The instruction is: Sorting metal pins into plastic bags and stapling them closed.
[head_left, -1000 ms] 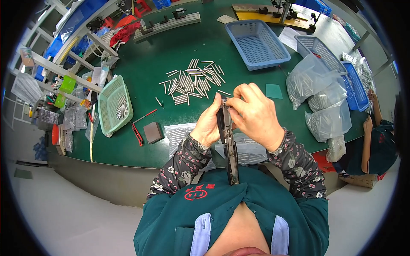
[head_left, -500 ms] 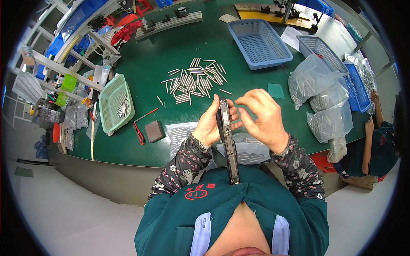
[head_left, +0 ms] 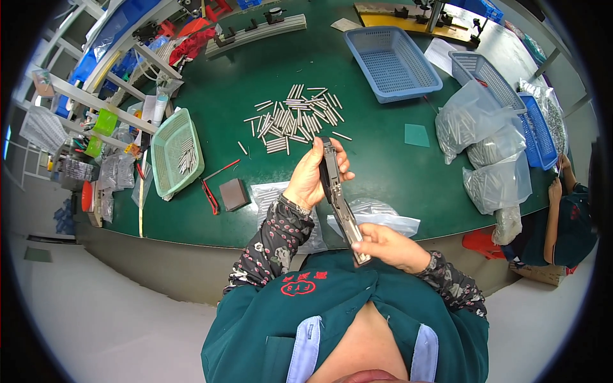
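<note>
In my left hand (head_left: 308, 177), the fingers wrap round the upper end of a long, narrow metal tool (head_left: 343, 207), dark along one side and silvery along the other. It slants down toward my chest. My right hand (head_left: 397, 247) pinches its lower end between thumb and fingers. Just beyond the hands, a loose pile of short silver rods (head_left: 297, 118) lies on the green table (head_left: 377, 166). Flat clear bags lie near the table's front edge: one bag of rods (head_left: 267, 196) beside my left forearm, another bag (head_left: 383, 217) behind my right hand.
A pale green basket (head_left: 200, 167) with rods, red-handled pliers (head_left: 209, 196) and a dark block (head_left: 234, 194) stand left. Blue basket (head_left: 391, 97) is at the back right, filled clear bags (head_left: 497, 182) at the right. A co-worker's hands (head_left: 557, 185) show at the far right edge.
My right hand has moved down from beside the tool's upper end to its lower end and now grips it. The tool's lower end has swung slightly right; my left hand keeps its hold.
</note>
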`<state>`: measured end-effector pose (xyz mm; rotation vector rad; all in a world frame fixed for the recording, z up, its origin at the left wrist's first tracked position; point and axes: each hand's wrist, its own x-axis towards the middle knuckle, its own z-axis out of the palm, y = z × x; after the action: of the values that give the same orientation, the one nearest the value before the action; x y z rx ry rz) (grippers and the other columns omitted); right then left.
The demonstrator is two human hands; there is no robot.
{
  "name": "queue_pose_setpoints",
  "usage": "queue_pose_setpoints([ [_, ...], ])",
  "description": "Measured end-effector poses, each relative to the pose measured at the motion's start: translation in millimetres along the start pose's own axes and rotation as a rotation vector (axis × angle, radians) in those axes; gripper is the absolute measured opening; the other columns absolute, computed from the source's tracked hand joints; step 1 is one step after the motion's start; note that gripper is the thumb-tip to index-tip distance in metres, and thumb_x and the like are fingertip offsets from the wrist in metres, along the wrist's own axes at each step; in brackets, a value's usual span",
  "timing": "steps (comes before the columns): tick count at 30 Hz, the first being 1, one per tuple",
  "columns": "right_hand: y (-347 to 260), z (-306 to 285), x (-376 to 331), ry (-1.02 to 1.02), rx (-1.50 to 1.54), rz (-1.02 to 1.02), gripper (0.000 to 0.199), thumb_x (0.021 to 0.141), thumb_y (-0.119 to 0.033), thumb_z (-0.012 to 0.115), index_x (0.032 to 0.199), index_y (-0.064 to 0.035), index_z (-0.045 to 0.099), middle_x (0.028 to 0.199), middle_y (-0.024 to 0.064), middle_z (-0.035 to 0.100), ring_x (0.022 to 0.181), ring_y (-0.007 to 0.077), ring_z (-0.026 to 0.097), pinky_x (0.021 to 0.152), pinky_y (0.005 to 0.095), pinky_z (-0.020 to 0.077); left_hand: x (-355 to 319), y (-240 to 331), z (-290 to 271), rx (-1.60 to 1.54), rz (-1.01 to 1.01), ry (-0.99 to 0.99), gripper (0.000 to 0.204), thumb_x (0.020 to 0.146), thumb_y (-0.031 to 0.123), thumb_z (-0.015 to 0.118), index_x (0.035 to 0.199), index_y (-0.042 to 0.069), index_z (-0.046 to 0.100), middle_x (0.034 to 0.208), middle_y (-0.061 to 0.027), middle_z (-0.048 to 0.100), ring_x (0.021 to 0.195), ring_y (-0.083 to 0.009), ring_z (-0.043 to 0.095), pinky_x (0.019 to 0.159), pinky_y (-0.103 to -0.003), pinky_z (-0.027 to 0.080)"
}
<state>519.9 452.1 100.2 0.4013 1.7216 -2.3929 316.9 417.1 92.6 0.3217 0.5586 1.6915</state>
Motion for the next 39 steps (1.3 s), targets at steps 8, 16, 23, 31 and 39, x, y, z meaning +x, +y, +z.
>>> queue_pose_setpoints([
  [8, -48, -1, -6, 0.118, 0.275, 0.243, 0.043, 0.086, -0.039, 0.042, 0.09, 0.0015, 0.054, 0.059, 0.0059, 0.051, 0.05, 0.0112, 0.05, 0.044, 0.0222, 0.0404, -2, -5, -4, 0.073, -0.024, -0.062, 0.043, 0.083, 0.045, 0.043, 0.094, 0.004, 0.046, 0.075, -0.0071, 0.049, 0.072, -0.0189, 0.051, 0.069, -0.038, 0.05],
  [16, -54, 3, 0, 0.11, 0.239, 0.269, 0.051, 0.084, -0.053, 0.035, 0.079, -0.0051, 0.053, 0.056, 0.004, 0.052, 0.045, 0.0092, 0.05, 0.041, 0.0186, 0.04, -7, -3, -8, 0.048, 0.003, -0.083, 0.044, 0.083, 0.047, 0.043, 0.095, 0.005, 0.046, 0.077, -0.0074, 0.049, 0.074, -0.019, 0.051, 0.069, -0.038, 0.049],
  [23, -55, 2, 0, 0.129, 0.287, 0.288, 0.056, 0.083, -0.058, 0.03, 0.082, -0.0051, 0.05, 0.059, 0.006, 0.054, 0.053, 0.0102, 0.052, 0.045, 0.0214, 0.0407, -8, -3, -7, 0.098, 0.037, -0.132, 0.046, 0.081, 0.048, 0.045, 0.095, 0.004, 0.046, 0.077, -0.0072, 0.049, 0.074, -0.019, 0.051, 0.071, -0.039, 0.049],
  [31, -47, 0, 1, 0.141, 0.299, 0.246, 0.055, 0.084, -0.056, 0.028, 0.084, -0.0055, 0.05, 0.061, 0.0056, 0.054, 0.055, 0.0105, 0.052, 0.046, 0.0216, 0.0412, -8, 0, 2, 0.277, 0.181, -0.239, 0.048, 0.077, 0.049, 0.051, 0.093, 0.004, 0.047, 0.077, -0.008, 0.051, 0.075, -0.0192, 0.052, 0.071, -0.038, 0.048],
  [39, -40, 1, 4, 0.15, 0.32, 0.246, 0.048, 0.085, -0.049, 0.036, 0.083, -0.004, 0.051, 0.059, 0.0057, 0.053, 0.046, 0.0102, 0.052, 0.035, 0.0203, 0.0418, -15, 1, 15, 0.538, 0.202, -0.249, 0.057, 0.069, 0.055, 0.058, 0.091, 0.004, 0.046, 0.077, -0.007, 0.053, 0.07, -0.0154, 0.053, 0.059, -0.025, 0.044],
])
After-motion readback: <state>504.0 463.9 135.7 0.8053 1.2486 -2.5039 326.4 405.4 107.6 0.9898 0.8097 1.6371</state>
